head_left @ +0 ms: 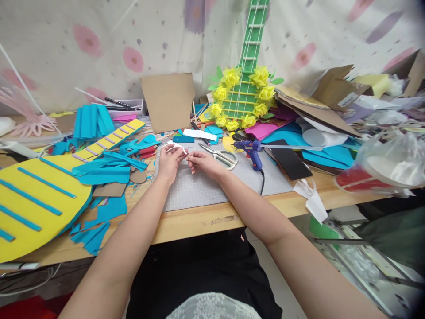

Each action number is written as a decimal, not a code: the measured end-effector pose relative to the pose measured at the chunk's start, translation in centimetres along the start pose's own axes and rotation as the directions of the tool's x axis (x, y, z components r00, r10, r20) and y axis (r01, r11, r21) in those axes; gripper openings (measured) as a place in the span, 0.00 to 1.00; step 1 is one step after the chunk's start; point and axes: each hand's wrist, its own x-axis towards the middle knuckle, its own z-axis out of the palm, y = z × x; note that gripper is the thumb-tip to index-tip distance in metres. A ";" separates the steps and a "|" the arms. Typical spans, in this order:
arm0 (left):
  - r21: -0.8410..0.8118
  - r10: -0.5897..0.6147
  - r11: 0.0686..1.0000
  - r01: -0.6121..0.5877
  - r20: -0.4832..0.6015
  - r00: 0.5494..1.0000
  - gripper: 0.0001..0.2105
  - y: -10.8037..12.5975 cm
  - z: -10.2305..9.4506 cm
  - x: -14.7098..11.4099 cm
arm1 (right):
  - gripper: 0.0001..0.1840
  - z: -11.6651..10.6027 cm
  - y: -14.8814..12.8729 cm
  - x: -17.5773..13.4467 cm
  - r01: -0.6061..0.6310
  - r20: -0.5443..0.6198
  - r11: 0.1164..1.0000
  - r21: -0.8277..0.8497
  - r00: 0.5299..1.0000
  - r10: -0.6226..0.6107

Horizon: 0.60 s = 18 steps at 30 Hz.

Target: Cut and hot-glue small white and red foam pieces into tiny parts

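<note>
Over the grey cutting mat (186,192), my left hand (168,163) is closed on a thin white strip (177,148), which looks like paper. My right hand (203,163) meets it from the right with its fingers pinched at the strip's end; what lies between those fingers is too small to make out. Just behind my right hand lie scissors (226,158) with pale handles. A blue glue gun (252,153) rests further right, a clear glue stick (292,146) reaching out of its back. Another white paper piece (195,134) lies behind my hands.
On the left lies a yellow guitar-shaped cutout (43,195) among blue paper scraps (109,210). A green guitar shape (244,95) with yellow flowers stands at the back, beside a cardboard sheet (168,99). To the right are a phone (288,159) and a plastic-covered bucket (361,175).
</note>
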 end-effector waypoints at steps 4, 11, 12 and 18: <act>0.043 0.029 0.999 -0.026 -0.071 0.997 0.25 -0.4 -0.3 0.1 | 0.11 0.2 0.0 -0.1 -0.018 0.008 1.000 -0.010 1.000 0.018; 0.063 -0.019 0.998 0.024 -0.085 0.996 0.21 -0.3 -0.1 0.2 | 0.10 0.3 -0.1 -0.1 -0.013 0.032 0.999 -0.030 0.999 0.014; 0.039 -0.041 0.998 0.044 -0.060 0.997 0.20 -0.2 -0.1 0.2 | 0.10 0.3 -0.1 -0.1 -0.011 0.029 1.000 -0.029 1.000 0.012; 0.095 -0.009 0.995 0.017 -0.088 0.996 0.26 -0.5 -0.5 0.2 | 0.07 0.4 -0.1 -0.1 -0.032 0.016 0.998 -0.046 0.999 0.033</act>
